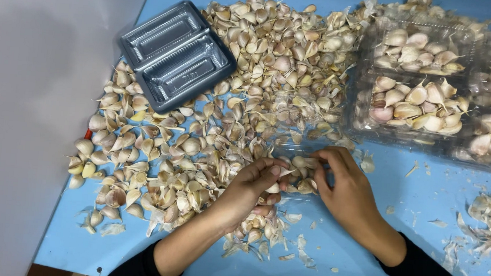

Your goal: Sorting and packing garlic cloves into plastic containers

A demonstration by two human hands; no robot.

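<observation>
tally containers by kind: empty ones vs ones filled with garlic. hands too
Empty clear plastic trays: 2, stacked at an angle beside the loose garlic cloves
Garlic-filled clear boxes: at least 4, at the right edge, partly cut off
Hands: 2, left hand and right hand
Total: 8

Two hands [253, 185] [344, 186], one stack of empty trays [176, 54], several filled clear trays [415, 101], uncountable loose garlic cloves [249, 86]
</observation>
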